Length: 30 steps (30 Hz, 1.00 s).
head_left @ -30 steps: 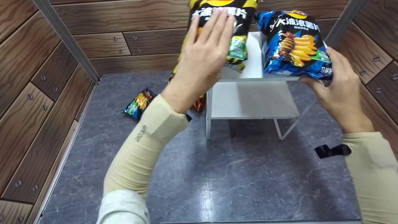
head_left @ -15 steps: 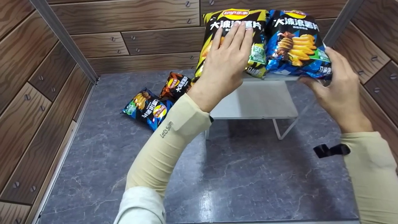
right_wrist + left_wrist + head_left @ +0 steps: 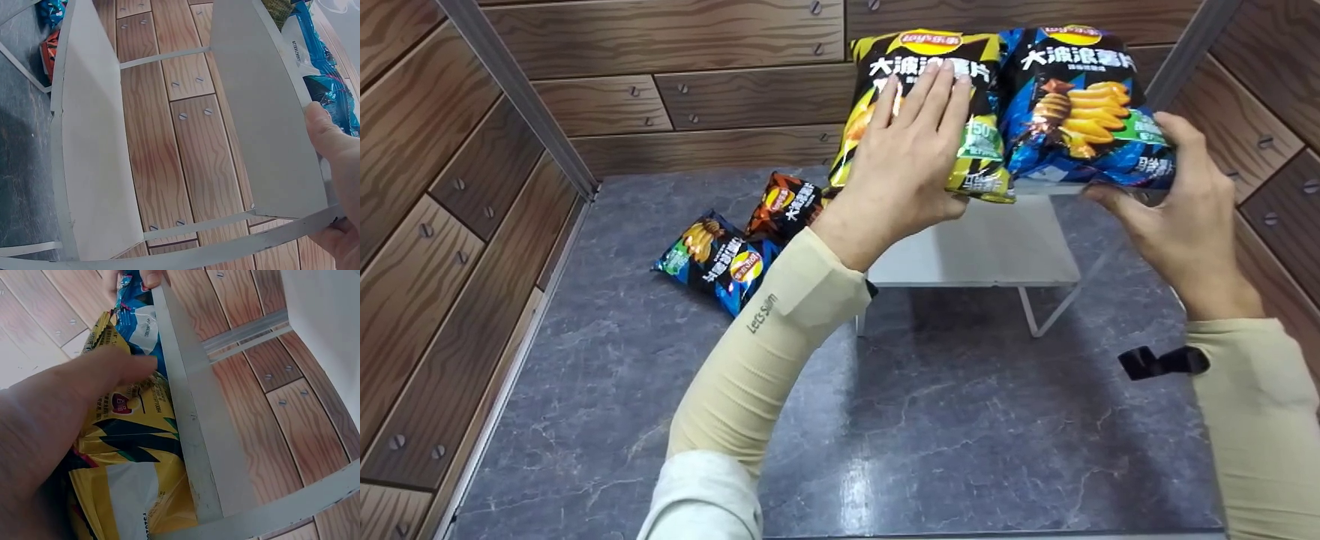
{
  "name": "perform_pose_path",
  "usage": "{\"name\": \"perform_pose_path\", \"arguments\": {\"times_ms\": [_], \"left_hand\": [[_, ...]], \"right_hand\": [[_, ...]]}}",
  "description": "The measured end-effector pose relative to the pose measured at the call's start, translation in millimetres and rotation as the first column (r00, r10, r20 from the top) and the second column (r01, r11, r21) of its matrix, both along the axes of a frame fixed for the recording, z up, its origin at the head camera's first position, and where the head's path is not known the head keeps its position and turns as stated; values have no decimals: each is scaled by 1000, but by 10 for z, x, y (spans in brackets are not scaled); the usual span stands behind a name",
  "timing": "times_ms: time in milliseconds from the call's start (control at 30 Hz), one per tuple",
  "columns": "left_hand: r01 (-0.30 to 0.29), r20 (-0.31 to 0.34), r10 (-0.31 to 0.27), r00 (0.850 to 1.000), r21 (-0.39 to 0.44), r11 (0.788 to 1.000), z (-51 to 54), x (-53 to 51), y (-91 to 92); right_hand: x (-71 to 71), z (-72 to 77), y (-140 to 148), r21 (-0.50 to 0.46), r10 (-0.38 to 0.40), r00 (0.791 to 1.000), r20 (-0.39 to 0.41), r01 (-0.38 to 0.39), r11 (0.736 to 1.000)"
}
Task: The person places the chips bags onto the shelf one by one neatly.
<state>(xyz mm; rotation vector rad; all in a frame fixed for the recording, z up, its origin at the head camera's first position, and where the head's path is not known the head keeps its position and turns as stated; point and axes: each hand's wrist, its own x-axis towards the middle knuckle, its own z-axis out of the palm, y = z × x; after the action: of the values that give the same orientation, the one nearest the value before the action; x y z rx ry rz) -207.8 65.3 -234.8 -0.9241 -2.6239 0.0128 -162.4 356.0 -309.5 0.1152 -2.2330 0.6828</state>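
Observation:
In the head view my left hand lies over a yellow-and-black bag of potato chips. Its long fingers stretch across the front, and the thumb lies against the bag's bottom in the left wrist view. To the right, a blue-and-black chip bag stands against the yellow one. My right hand curls round its lower right corner, with the thumb by the shelf edge. Both bags rest side by side on the top board of a white shelf; the yellow one's bottom overhangs the front edge.
Two more chip bags lie on the grey marbled floor left of the shelf: a blue one and an orange-and-black one. A lower white board sits beneath the top one. Wood-patterned panels enclose the area.
My left hand has brought the yellow bag rightward until it met the blue bag, then slightly down and forward. The blue bag's lower right corner and my right fingers have shifted a little right.

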Motion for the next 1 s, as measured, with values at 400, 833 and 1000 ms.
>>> {"name": "perform_pose_path", "arguments": {"times_ms": [400,833,1000], "left_hand": [[60,-75,-56,996,56,997,37,22,-64],[77,-95,-43,995,391,917,122,-32,-596],[48,-157,39,987,515,856,-68,-158,-947]], "right_hand": [[38,55,-92,0,2,1000,3,-2,1000],[14,4,-28,0,11,1000,13,-11,1000],[11,6,-41,12,4,1000,5,-4,1000]]}}
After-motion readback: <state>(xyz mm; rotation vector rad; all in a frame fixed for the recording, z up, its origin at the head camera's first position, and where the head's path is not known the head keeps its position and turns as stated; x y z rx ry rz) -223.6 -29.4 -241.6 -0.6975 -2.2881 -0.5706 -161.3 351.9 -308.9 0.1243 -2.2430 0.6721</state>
